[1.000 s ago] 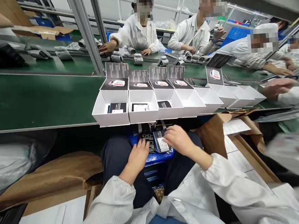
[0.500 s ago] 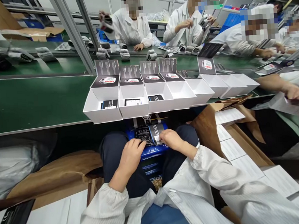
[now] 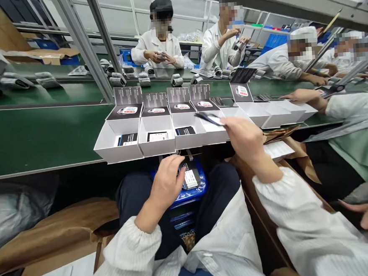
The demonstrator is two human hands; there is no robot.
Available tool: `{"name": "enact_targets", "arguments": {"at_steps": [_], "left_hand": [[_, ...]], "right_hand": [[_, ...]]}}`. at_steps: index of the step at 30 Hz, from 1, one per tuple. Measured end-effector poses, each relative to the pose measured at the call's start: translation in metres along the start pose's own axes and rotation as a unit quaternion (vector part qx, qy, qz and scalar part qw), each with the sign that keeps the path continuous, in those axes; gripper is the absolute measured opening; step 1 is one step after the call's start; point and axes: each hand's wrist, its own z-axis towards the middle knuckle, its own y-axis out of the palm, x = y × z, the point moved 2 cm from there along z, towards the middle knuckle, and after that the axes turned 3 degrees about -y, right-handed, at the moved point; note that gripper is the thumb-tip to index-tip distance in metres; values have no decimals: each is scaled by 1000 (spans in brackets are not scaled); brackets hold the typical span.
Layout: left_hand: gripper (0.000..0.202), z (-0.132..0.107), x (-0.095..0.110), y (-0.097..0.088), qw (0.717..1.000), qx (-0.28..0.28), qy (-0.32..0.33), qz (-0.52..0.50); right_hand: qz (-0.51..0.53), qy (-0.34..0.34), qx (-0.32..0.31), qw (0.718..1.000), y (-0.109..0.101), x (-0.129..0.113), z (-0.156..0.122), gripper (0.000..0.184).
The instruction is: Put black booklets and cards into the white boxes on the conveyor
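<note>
My right hand (image 3: 245,142) pinches a thin dark printed booklet (image 3: 208,118), blurred by motion, over the fourth box from the left. My left hand (image 3: 166,181) hovers beside a stack of black-and-white booklets (image 3: 191,177), its thumb apart from bent fingers, with nothing visible in it. Those booklets lie on a blue plastic stool (image 3: 202,191) between my knees. A row of open white boxes with raised black lids lines the table edge. Printed booklets show inside the leftmost box (image 3: 118,154), the second box (image 3: 157,148) and the third box (image 3: 187,143). My right hand hides part of the boxes behind it.
A green table (image 3: 39,139) runs across in front, with a metal post (image 3: 81,48) behind the boxes. Open cartons stand at both sides of me, white boxes (image 3: 277,149) in the right one. At right, a co-worker's hand (image 3: 305,96) reaches over the row's far end.
My right hand has risen from the stool to the boxes, now with a booklet in it. My left hand has lifted slightly off the booklets. The neighbour's arm has reached onto the row.
</note>
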Motion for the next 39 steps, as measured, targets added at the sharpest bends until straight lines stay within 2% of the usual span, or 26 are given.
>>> {"name": "enact_targets", "arguments": {"at_steps": [2,4,7,9,11,13,16,18,21,25,27,30,33,35,37,38,39], "left_hand": [[37,-20,-29,11,990,-123,-49,55],[48,-45,-53,21,958,-247,-94,111],[62,-75,-70,33,897,-391,-119,168],[58,-84,-70,38,871,-440,-119,183],[51,-86,-67,41,865,-450,-116,189],[47,-86,-65,40,874,-435,-104,190],[41,-85,-65,34,906,-374,-78,179],[37,-85,-66,25,935,-310,-69,156],[34,-84,-63,6,965,-222,-57,125],[32,-74,-46,-15,978,-192,7,78],[32,-61,-32,-20,982,-175,46,47],[34,-30,-6,-19,990,-114,77,-5],[38,10,17,-22,996,-26,87,-26],[44,35,21,-34,996,25,89,17],[49,53,8,-54,990,54,85,98],[50,59,-5,-66,985,60,80,141],[50,62,-20,-79,979,62,71,182]], "right_hand": [[-27,-16,-53,998,14,24,6,23],[-21,-44,-89,995,28,25,-2,20],[42,-73,-101,991,53,-13,-31,16],[83,-105,-175,975,76,-49,-57,14],[79,-118,-280,950,102,-79,-81,16],[57,-114,-354,927,122,-96,-101,24],[62,-125,-396,908,133,-103,-115,20],[71,-119,-413,900,133,-101,-116,20],[92,-56,-441,891,130,-93,-107,17],[159,31,-446,880,112,-85,-86,24],[203,39,-404,891,89,-87,-77,24],[244,0,-316,917,46,-95,-64,23],[192,-47,-208,958,8,-84,-47,26],[119,-52,-107,986,-9,-53,-31,29],[32,-14,-26,999,-14,-6,-14,31],[-8,14,-14,1000,-13,20,-7,31],[-39,35,-31,998,-8,46,-2,29]]}}
